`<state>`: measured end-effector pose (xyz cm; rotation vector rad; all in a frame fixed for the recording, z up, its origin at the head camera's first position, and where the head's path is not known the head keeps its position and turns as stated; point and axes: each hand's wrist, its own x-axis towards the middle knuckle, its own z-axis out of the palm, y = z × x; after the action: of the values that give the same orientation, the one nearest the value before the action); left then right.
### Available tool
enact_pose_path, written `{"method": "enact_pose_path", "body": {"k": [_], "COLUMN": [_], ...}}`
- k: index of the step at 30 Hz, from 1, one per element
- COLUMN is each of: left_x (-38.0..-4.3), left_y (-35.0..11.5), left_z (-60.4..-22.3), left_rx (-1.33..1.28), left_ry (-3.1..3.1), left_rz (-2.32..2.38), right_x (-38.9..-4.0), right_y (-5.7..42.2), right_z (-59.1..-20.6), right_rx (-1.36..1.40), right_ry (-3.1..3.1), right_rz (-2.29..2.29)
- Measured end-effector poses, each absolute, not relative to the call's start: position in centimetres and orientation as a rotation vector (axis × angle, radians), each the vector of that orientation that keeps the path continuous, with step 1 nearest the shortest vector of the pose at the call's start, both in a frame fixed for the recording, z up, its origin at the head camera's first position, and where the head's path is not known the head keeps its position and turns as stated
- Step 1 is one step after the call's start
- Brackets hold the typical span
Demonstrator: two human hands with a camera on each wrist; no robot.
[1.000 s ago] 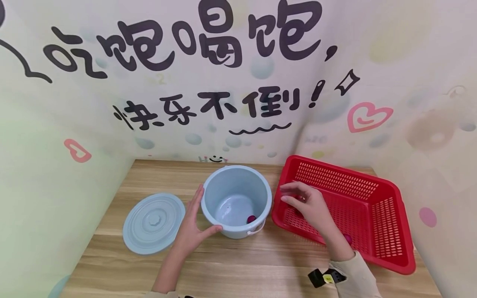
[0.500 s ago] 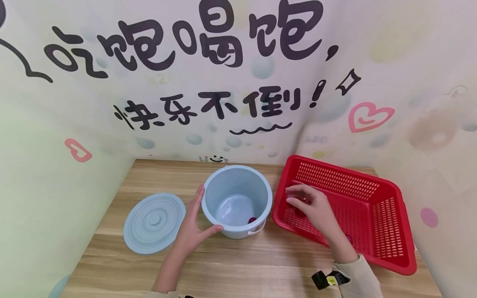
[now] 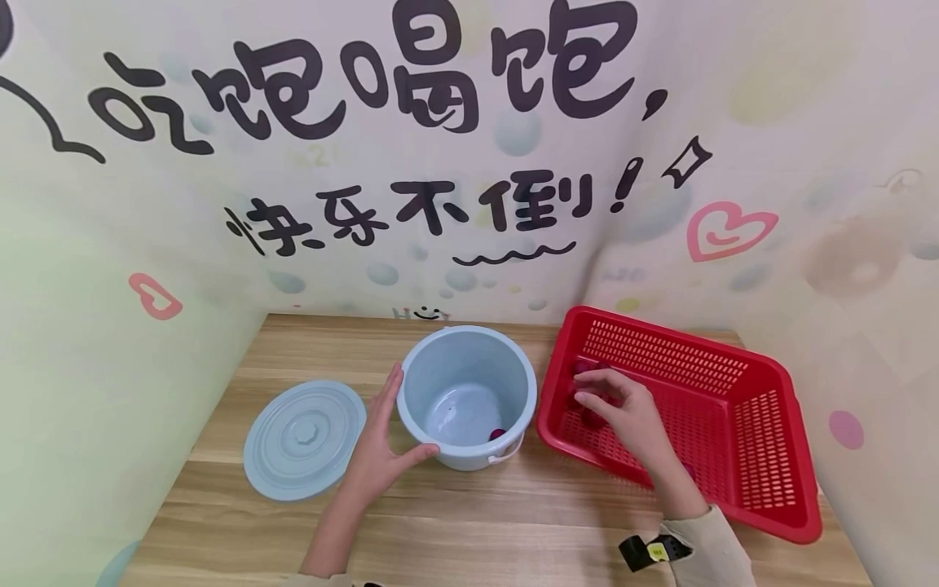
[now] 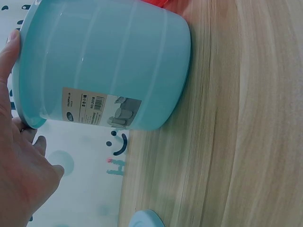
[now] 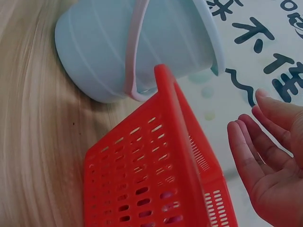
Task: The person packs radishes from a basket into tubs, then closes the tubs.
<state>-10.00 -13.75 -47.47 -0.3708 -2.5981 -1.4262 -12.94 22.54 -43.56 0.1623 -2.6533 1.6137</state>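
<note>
A light blue bucket (image 3: pixel 455 371) stands upright on the table, with one small dark red round thing (image 3: pixel 497 434) on its floor. My left hand (image 3: pixel 377 461) rests against the bucket's left rim, thumb spread towards the front and fingers fairly straight; the left wrist view shows this hand (image 4: pixel 28 175) at the rim too. Over the left part of a red plastic basket (image 3: pixel 704 420) hovers my right hand (image 3: pixel 627 412), its fingers loosely bent. In the right wrist view that hand (image 5: pixel 272 165) has nothing between thumb and fingers. Several dark red round things (image 3: pixel 592 419) lie beneath it, partly hidden.
A round light blue lid (image 3: pixel 282 456) lies flat left of the bucket. The bucket's pale handle (image 5: pixel 135 47) hangs down on the basket side. Behind the wooden table (image 3: pixel 469 530) rises a wall (image 3: pixel 469 285) with black lettering.
My right hand has shifted slightly right over the basket, uncovering more of the dark red round things at its left end. The left hand and bucket have stayed in place.
</note>
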Motion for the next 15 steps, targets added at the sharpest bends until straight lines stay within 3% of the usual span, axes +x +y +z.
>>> {"method": "enact_pose_path", "body": {"k": [15], "left_x": [-10.0], "left_y": [-13.7], "left_z": [-47.4], "left_rx": [-0.361], "left_ry": [-2.603], "left_rz": [-1.425], "right_x": [-13.4], "right_y": [24.0], "right_z": [-46.0], "right_rx": [0.131], "right_ry": [-2.64], "right_rz": [1.633]}}
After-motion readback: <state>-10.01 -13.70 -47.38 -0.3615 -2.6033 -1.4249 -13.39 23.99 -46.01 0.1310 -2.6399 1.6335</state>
